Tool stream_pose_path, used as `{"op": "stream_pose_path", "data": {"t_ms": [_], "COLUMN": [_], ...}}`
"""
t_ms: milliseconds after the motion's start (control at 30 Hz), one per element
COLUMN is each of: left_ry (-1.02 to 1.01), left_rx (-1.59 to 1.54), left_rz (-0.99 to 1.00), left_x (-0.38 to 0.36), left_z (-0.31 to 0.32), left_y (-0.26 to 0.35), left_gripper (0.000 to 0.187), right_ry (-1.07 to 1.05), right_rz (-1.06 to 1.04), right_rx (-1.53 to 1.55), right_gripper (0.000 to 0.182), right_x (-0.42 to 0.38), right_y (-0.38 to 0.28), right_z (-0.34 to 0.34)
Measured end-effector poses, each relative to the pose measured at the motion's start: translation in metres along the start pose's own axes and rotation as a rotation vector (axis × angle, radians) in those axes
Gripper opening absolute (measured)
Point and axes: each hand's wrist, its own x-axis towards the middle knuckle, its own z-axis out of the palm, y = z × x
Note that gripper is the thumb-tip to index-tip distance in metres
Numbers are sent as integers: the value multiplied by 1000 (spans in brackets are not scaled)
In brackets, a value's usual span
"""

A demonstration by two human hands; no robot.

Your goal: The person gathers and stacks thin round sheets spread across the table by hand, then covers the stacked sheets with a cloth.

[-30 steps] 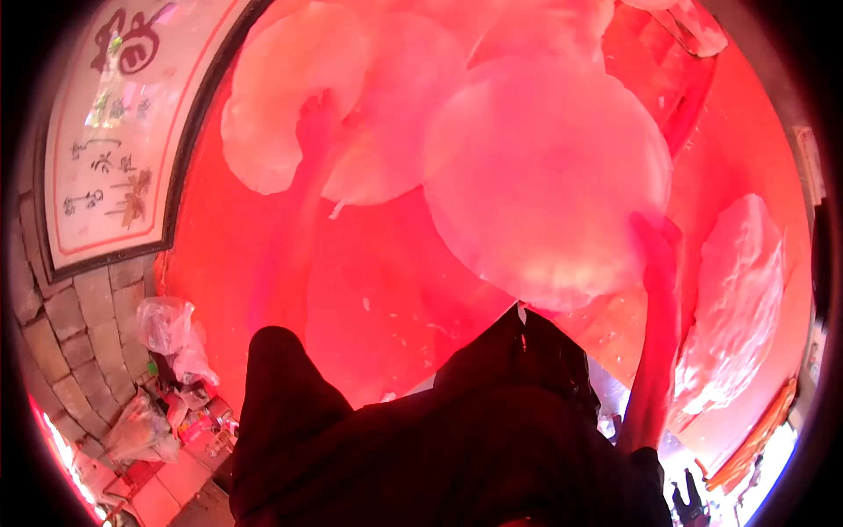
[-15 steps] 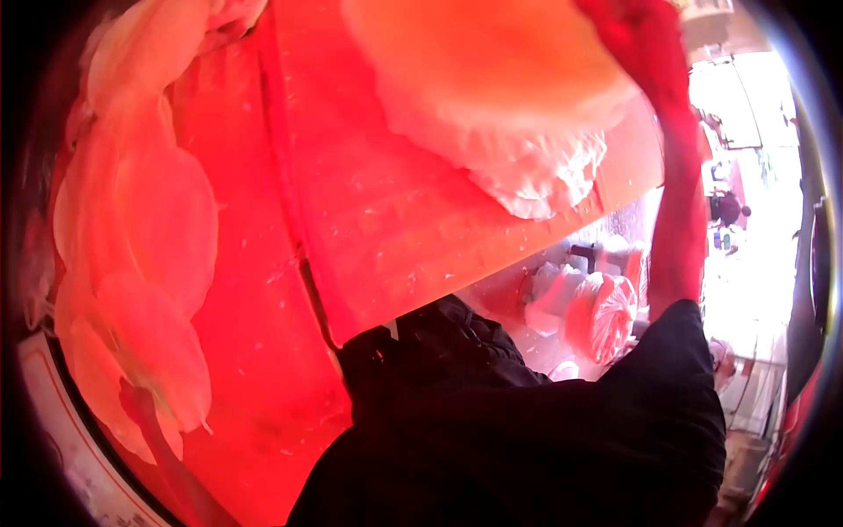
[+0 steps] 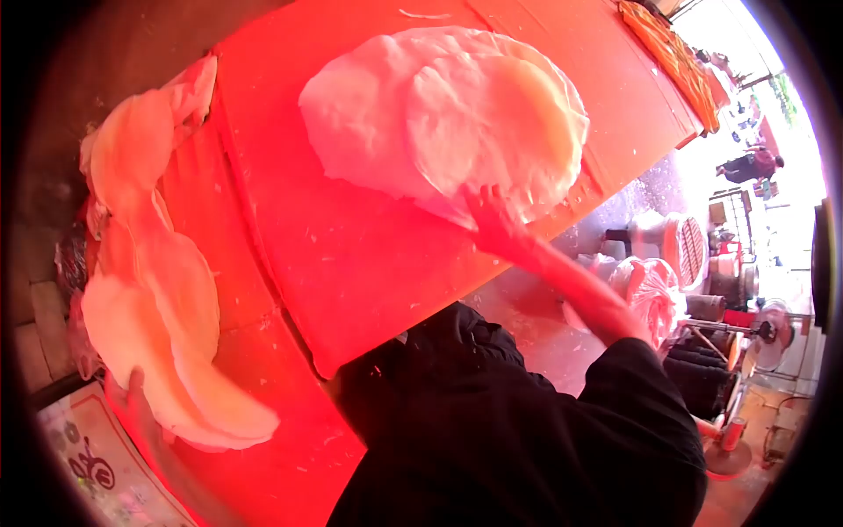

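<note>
2 hands out, both on thin round sheets. Right hand (image 3: 492, 220) at centre, fingers spread wide, flat against near edge of sheet pile (image 3: 448, 114) lying at 12 o'clock on red table (image 3: 351, 255). Left hand (image 3: 132, 395) down at 8 o'clock, gripping lower edge of second sheet stack (image 3: 149, 290), which drapes along table's left side from 10 to 7 o'clock. Dark sleeves (image 3: 527, 430) fill 6 o'clock. Framed sign (image 3: 83, 457) at 7 o'clock corner
</note>
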Motion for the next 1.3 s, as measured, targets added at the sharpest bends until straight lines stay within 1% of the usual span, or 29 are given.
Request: {"op": "stream_pose_path", "data": {"t_ms": [33,67,167,233,300,333,433,467,533,600,633,700,733,767,800,867,933,967,1000,1033,1067,1167,1200,1300], "left_ry": [-7,-21,-81,-150,-237,-294,-465,-513,-587,-622,-623,-607,-579,-548,-514,-388,-231,-93,35,145,197,272,305,306], "left_rx": [-54,-115,-333,-492,-671,-774,-1043,-1117,-1223,-1272,-1254,-1192,-1125,-1049,-972,-800,-552,-423,-299,-177,-109,372,446,374], "left_rz": [83,161,351,418,434,421,286,212,36,-119,-149,-162,-117,-67,-21,63,103,117,133,147,88,188,136,294], "left_x": [4,9,29,43,61,71,91,94,92,82,73,58,52,42,32,25,19,23,33,35,32,24,25,29], "left_z": [11,22,61,94,130,153,239,272,344,411,436,461,463,449,434,397,348,330,319,302,273,210,205,199], "left_y": [28,58,153,209,260,285,335,341,336,318,307,279,260,242,223,174,98,51,1,-40,-65,-135,-158,-203], "left_gripper": [75,73,66,62,58,56,50,48,44,40,39,36,34,34,35,35,35,35,35,34,37,41,45,46], "right_ry": [-5,-72,11,60,129,26,93,87,69,61,64,76,94,108,55,37,190,-3,7,3,-3,-56,-76,-173], "right_rz": [45,141,162,183,190,178,180,188,188,182,177,168,167,165,152,-5,113,118,111,126,120,130,140,213], "right_rx": [68,191,164,215,241,199,195,333,351,353,346,341,339,339,332,-119,140,112,90,123,122,129,131,175], "right_gripper": [79,78,79,77,73,80,79,72,72,72,73,74,74,74,77,75,75,76,75,73,70,62,60,52], "right_x": [-13,-18,-34,-44,-47,-49,-53,-52,-52,-51,-51,-53,-52,-51,-51,-70,-57,-52,-53,-50,-46,-42,-41,-27], "right_y": [-7,-13,-19,-22,-22,-20,-21,-22,-21,-20,-19,-20,-19,-19,-18,-12,-20,-22,-17,-20,-21,-22,-19,-18], "right_z": [7,-1,11,22,34,37,49,37,33,34,35,35,33,33,35,106,76,58,64,57,52,46,43,24]}}
